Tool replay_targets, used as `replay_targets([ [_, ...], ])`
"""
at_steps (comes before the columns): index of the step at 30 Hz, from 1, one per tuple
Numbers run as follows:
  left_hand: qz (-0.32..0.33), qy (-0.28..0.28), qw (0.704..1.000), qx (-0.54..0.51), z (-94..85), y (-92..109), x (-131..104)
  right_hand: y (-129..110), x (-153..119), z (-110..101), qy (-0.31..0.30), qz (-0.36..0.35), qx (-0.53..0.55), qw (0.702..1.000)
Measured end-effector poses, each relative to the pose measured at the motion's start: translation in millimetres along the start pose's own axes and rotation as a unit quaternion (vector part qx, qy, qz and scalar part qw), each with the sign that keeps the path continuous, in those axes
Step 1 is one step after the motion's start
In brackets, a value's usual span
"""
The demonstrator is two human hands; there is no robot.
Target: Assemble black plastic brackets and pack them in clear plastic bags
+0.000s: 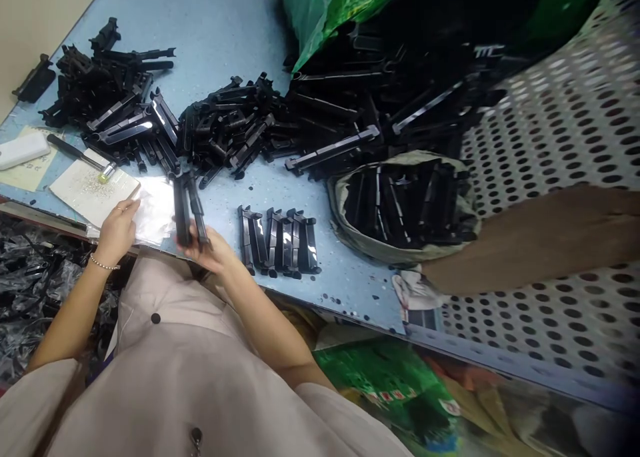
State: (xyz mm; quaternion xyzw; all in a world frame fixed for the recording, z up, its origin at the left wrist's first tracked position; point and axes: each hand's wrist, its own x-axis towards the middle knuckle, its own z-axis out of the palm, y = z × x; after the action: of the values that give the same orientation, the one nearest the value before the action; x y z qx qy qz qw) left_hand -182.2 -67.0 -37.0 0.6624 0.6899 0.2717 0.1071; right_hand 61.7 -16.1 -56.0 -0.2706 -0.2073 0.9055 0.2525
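Observation:
Two long black plastic parts (189, 210) stand upright, side by side, in my right hand (207, 247), its fingers wrapped round their lower ends. My left hand (120, 227), with a beaded bracelet at the wrist, has its fingers pinched at the edge of clear plastic bags (154, 210) near the table's front edge. Beside it lies a whitish board (95, 194) with small grains on it. To the right of my right hand, several black parts (277, 242) lie lined up in a row on the blue table (225, 24).
Heaps of black parts (225, 127) spread across the table's middle and left. A round cloth bag (400, 252) of them stands right, below a green sack (320, 17). A white object (24, 150) and a black-handled tool (67, 147) lie far left. Perforated metal (565, 117) borders the right.

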Motion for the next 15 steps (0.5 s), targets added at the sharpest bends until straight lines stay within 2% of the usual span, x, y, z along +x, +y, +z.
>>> replay_targets([
  [2, -0.002, -0.009, 0.998, -0.054, 2.4, -4.2, 3.6, 10.1, -10.6, -2.0, -0.05, 0.093, 0.016, 0.994],
  [5, 0.002, -0.007, 0.995, -0.097, -2.3, -5.8, 4.0, 25.6, -12.9, -0.8, -0.033, 0.137, 0.041, 0.989],
  [7, 0.026, 0.001, 0.997, -0.078, -9.1, -1.3, -0.3, 30.9, -11.0, 0.6, -0.005, 0.128, 0.054, 0.99],
  [10, 0.104, -0.008, 0.994, -0.018, -15.8, 17.4, -12.8, 31.7, -8.0, 2.7, 0.003, 0.102, 0.052, 0.993],
  [13, 0.185, -0.069, 0.98, -0.008, -12.2, 45.5, -29.4, 32.3, -3.6, 7.6, 0.023, 0.045, -0.005, 0.999],
  [15, 0.22, -0.121, 0.967, -0.041, -7.1, 62.6, -39.9, 35.1, -2.4, 14.1, 0.065, -0.022, -0.121, 0.99],
])
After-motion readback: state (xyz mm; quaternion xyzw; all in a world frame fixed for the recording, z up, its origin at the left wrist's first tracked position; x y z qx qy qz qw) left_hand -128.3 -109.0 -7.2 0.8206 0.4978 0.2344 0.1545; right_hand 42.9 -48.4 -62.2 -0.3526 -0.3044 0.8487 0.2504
